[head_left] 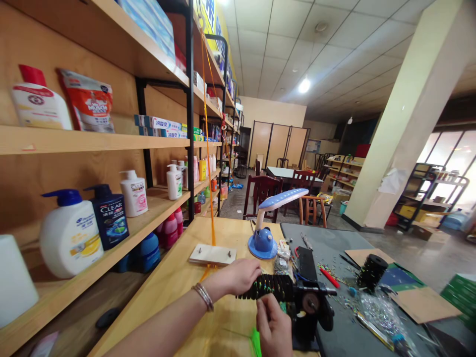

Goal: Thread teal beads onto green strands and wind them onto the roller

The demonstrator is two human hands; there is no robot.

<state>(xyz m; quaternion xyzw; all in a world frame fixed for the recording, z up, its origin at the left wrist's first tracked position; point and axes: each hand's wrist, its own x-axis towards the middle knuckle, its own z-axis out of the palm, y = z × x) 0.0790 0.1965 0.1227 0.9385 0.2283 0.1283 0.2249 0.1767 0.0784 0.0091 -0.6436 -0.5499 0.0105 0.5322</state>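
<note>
A black ribbed roll (273,287) with small shiny coloured bits along it extends sideways from a black metal machine (310,302). My left hand (243,276), with bracelets at the wrist, is closed at the roll's left end; its fingertips are partly hidden there. Just below the roll, my right hand (274,325) is closed with thumb and fingers pinched together. Whatever lies in either pinch is too small or hidden to make out. Bright green material (256,342) shows beside my right hand. Orange cord (210,198) runs down to a white plate (212,254) on the wooden table.
Behind the roll stands a blue desk lamp (263,243). On the grey mat (334,243) lie a red pen (329,277), scattered small bits, a black bristly roll (372,272) and a clear plastic bag (383,312). Shelves with bottles (70,233) line the left side.
</note>
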